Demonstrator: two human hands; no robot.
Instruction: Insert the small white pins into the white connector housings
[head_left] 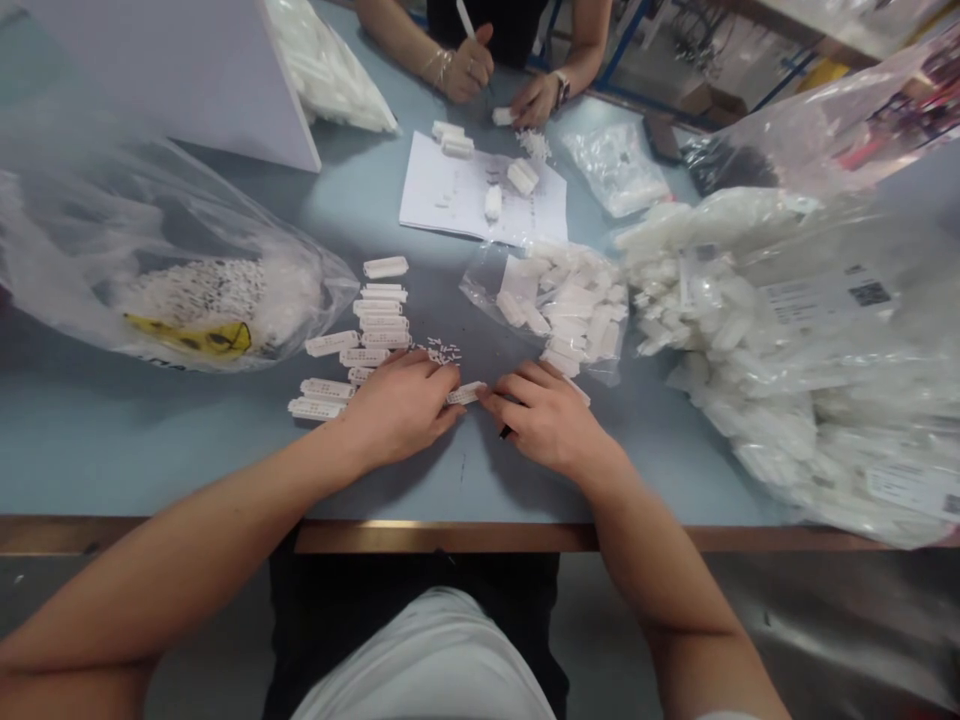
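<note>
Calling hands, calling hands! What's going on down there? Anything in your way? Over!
Left hand, right hand: at opposite ends of one white connector housing. Grip unclear. Tiny loose white pieces beside left hand, perhaps slightly crowding it.

Table [187, 440]: plain blue-grey, its edge [450, 538] brown at six o'clock. Block [466, 393] at the dial's centre: white, with small dark dots; blocks [386, 340] at ten o'clock: white, dotted in rows. Bag [82, 250] at nine: clear, its contents [217, 290] white flecked with black; strip [161, 332]: yellow with black marks. Sheet [427, 200] toward twelve: white, dark-marked. Sack [810, 380] at three: clear over white; label [806, 302]: white, with a black-and-white square code [870, 291]. Rails [626, 40] at one: blue. Shirt [435, 660] at six: white; trousers [322, 620]: black.
</note>
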